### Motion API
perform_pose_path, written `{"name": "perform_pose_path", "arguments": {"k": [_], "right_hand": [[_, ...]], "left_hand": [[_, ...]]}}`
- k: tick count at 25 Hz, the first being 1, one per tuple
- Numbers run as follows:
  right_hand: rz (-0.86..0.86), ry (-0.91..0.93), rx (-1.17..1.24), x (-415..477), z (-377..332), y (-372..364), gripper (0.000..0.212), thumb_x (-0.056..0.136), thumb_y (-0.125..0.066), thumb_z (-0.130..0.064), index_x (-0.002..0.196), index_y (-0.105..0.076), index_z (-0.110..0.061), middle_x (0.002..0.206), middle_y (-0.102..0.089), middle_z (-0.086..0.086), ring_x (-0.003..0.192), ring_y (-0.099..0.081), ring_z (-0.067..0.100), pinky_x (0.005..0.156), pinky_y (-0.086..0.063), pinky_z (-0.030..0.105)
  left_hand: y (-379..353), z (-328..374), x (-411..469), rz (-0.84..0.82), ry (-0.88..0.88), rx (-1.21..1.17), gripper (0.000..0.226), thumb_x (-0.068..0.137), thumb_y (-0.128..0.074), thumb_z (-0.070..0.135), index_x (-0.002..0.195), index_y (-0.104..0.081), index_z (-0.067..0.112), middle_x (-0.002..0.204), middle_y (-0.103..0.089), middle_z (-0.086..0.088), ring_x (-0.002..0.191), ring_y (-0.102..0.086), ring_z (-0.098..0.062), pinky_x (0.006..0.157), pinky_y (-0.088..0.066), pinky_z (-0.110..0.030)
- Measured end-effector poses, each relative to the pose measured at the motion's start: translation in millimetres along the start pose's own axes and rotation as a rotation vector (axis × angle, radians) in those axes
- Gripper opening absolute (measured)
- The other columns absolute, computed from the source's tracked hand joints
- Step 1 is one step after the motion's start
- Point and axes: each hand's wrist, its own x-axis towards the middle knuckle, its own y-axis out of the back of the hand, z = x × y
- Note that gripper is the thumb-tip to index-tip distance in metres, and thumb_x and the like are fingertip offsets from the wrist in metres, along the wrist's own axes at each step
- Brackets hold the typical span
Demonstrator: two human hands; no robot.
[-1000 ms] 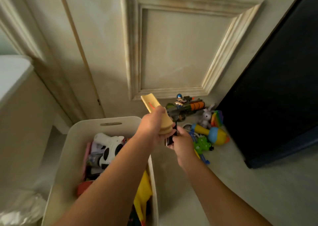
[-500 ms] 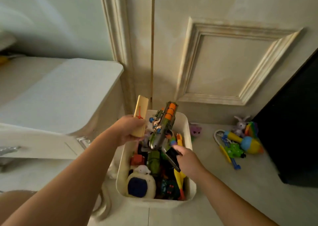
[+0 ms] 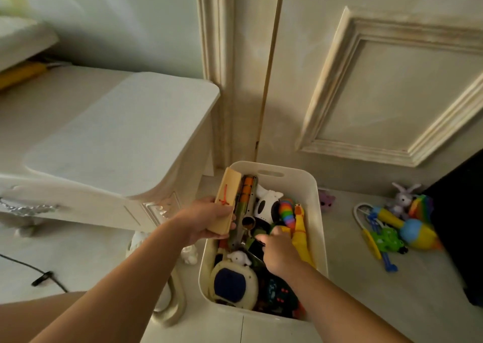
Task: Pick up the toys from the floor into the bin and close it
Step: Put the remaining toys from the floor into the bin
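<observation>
Beside the door [image 3: 392,94], a nearly full bin [image 3: 298,172]; left hand [image 3: 206,222] grips a yellow block [image 3: 226,204], right hand [image 3: 278,252] a toy blaster [image 3: 244,204]; floor toys [image 3: 392,227] to its right remain.

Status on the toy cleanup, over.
Left hand grips yellow block at bin rim. Right hand holds toy blaster inside bin. Toy pile waits on floor beside bin; nothing in the way.

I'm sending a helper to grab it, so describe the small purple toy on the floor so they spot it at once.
Find the panelled door; the white bin stands at its foot. The purple toy lies on the floor just right of the bin's far corner, by the door. It sits alone, pale purple, apart from the bright pile further right.
</observation>
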Motion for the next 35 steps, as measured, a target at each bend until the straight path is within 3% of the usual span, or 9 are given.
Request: {"name": "perform_pose_path", "arguments": {"k": [4, 6, 9, 13, 15, 18, 26, 31, 35], "right_hand": [[-0.062, 0.043, 0.1, -7.5, -4.4, 16.5, 0.043, 0.103, -0.033, -0.03, 0.145, -0.041, -0.023, 0.144, -0.041, 0.021, 0.134, -0.036, 0.038, 0.108, -0.033, 0.041], [0.101, -0.004, 0.541, -15.7, -13.0, 35.3, 0.042, 0.102, -0.03, -0.041, 0.133, -0.051, -0.022, 0.132, -0.054, 0.011, 0.126, -0.048, 0.031, 0.106, -0.039, 0.043], [-0.059, -0.059, 1.208, -26.3, -16.3, 58.4, 0.041, 0.092, -0.046, -0.057, 0.121, -0.057, -0.03, 0.116, -0.066, -0.001, 0.11, -0.062, 0.021, 0.093, -0.053, 0.042], [0.161, -0.188, 0.896, -32.0, 12.1, 55.6, 0.031, 0.088, -0.06, -0.038, 0.113, -0.057, -0.019, 0.101, -0.065, 0.004, 0.094, -0.063, 0.022, 0.085, -0.051, 0.039], [0.224, -0.305, 0.878, -31.2, 27.9, 46.6, 0.032, 0.09, -0.058, -0.033, 0.117, -0.054, -0.016, 0.105, -0.063, 0.006, 0.095, -0.061, 0.024, 0.082, -0.051, 0.038], [0.187, -0.318, 0.78, -34.1, 34.2, 35.4, 0.035, 0.092, -0.055, -0.033, 0.124, -0.051, -0.017, 0.108, -0.061, 0.003, 0.095, -0.06, 0.021, 0.076, -0.049, 0.033], [0.215, -0.03, 0.345, -26.6, 26.4, 15.3, 0.033, 0.091, -0.061, -0.033, 0.122, -0.064, -0.021, 0.125, -0.056, 0.001, 0.112, -0.056, 0.02, 0.089, -0.045, 0.027], [0.323, 0.04, 0.023, -31.6, 13.5, -10.2, 0.032, 0.093, -0.054, -0.019, 0.125, -0.058, -0.019, 0.122, -0.05, 0.001, 0.107, -0.052, 0.02, 0.088, -0.048, 0.029], [0.309, 0.021, 0.339, -31.7, 25.7, 3.2, 0.027, 0.094, -0.053, -0.019, 0.12, -0.063, -0.019, 0.12, -0.053, 0.0, 0.109, -0.055, 0.017, 0.089, -0.045, 0.026]], "left_hand": [[-20.3, -11.5, 5.7, -0.088, 0.036, 0.055, 0.042, 0.09, -0.062, 0.013, 0.129, -0.047, 0.014, 0.111, -0.067, -0.018, 0.095, -0.068, -0.026, 0.079, -0.058, -0.04], [-34.8, -15.6, 6.3, -0.123, 0.036, 0.101, 0.045, 0.09, -0.063, 0.017, 0.132, -0.046, 0.015, 0.114, -0.065, -0.015, 0.099, -0.067, -0.026, 0.078, -0.058, -0.036], [-60.8, -21.6, 5.5, -0.194, -0.018, 0.161, 0.045, 0.089, -0.066, 0.026, 0.13, -0.048, 0.02, 0.117, -0.063, -0.009, 0.104, -0.065, -0.023, 0.081, -0.059, -0.033], [-78.9, -29.6, 8.2, -0.34, -0.114, 0.613, 0.063, 0.082, -0.071, 0.036, 0.137, -0.042, 0.03, 0.13, -0.053, -0.004, 0.105, -0.058, -0.019, 0.088, -0.053, -0.031], [-75.9, -41.8, 16.7, -0.276, -0.191, 1.053, 0.087, 0.075, -0.074, 0.043, 0.148, -0.028, 0.031, 0.147, -0.033, -0.003, 0.13, -0.038, -0.026, 0.106, -0.041, -0.043], [-75.4, -67.1, 22.4, -0.193, -0.344, 1.466, 0.088, 0.078, -0.07, 0.042, 0.15, -0.02, 0.033, 0.154, -0.024, 0.002, 0.14, -0.023, -0.029, 0.112, -0.032, -0.049], [-55.8, -62.5, 32.8, -0.033, -0.41, 1.845, 0.072, 0.075, -0.074, 0.048, 0.138, -0.043, 0.029, 0.135, -0.04, -0.002, 0.124, -0.042, -0.026, 0.098, -0.042, -0.042], [-52.1, -71.7, 34.5, -0.057, -0.35, 1.735, 0.074, 0.077, -0.075, 0.036, 0.141, -0.038, 0.03, 0.137, -0.034, 0.0, 0.118, -0.047, -0.025, 0.093, -0.048, -0.038], [-62.2, -50.7, 40.5, -0.179, -0.196, 1.721, 0.067, 0.082, -0.065, 0.019, 0.143, -0.038, 0.023, 0.139, -0.03, -0.009, 0.128, -0.037, -0.034, 0.103, -0.044, -0.044]]}}
